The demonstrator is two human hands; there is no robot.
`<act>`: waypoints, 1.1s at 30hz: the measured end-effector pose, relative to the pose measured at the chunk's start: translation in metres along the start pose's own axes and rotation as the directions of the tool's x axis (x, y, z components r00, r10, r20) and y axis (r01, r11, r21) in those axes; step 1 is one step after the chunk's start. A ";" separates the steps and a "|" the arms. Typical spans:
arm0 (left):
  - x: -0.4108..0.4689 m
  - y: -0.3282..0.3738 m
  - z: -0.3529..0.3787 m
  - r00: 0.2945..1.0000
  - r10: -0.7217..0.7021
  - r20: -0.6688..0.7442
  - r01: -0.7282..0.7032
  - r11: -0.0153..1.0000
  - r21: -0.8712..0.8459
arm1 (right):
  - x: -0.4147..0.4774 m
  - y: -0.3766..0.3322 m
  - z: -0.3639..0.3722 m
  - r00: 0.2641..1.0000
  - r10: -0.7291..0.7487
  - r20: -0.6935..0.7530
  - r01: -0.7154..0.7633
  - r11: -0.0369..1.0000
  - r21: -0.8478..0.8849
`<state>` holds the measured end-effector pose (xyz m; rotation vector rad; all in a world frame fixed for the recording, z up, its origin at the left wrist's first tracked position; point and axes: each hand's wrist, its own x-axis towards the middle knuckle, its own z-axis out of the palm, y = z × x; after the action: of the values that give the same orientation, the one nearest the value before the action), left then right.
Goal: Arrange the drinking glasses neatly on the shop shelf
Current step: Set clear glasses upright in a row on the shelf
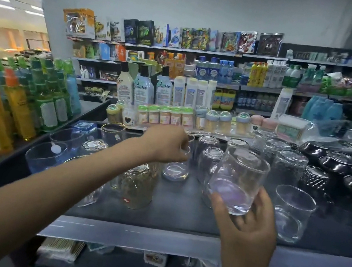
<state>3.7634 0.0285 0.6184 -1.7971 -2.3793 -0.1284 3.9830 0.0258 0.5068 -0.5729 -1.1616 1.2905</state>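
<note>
Two grips: right hand (246,223) around tilted tumbler (238,180), left hand (166,145) around blurred, partly hidden glass (176,171)

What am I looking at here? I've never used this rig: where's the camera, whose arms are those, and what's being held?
There is no machine: the grips are a person's two bare hands. The single picture comes from a camera worn on the person's head, looking forward and down. The left hand reaches across and holds a small clear glass by its top; the glass stands on the dark shelf. The right hand holds a tilted clear tumbler by its lower end, above the shelf. Around them stand more clear glasses, several upside down, with blue-tinted glasses at the left and upside-down black bowls at the right.
</note>
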 end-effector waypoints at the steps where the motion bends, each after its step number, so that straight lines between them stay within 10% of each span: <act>1: 0.003 0.000 0.006 1.000 -0.001 -0.008 0.001 0.997 0.079 | -0.002 0.000 -0.005 1.000 -0.001 -0.016 0.001 1.000 -0.006; 9: 0.008 0.002 0.025 0.999 -0.034 -0.039 0.040 0.983 0.179 | -0.017 -0.007 -0.029 0.995 0.080 0.053 -0.081 0.997 0.002; 18: -0.053 0.040 -0.028 0.923 -0.032 -0.383 0.093 0.985 0.144 | -0.016 -0.028 -0.062 0.970 0.126 0.206 -0.136 0.990 0.039; 25: -0.104 0.141 -0.062 0.788 0.166 -0.593 -0.220 0.975 -0.019 | -0.011 -0.075 -0.126 0.982 0.091 0.164 -0.099 0.994 0.041; 33: -0.047 0.283 -0.032 0.802 0.313 -0.508 -0.408 0.909 -0.084 | 0.015 -0.113 -0.235 0.990 -0.129 -0.065 0.122 0.988 -0.095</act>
<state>4.0508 0.0565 0.6344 -1.9744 -1.6907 -0.6933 4.2392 0.0721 0.5225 -0.5980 -1.1825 1.1062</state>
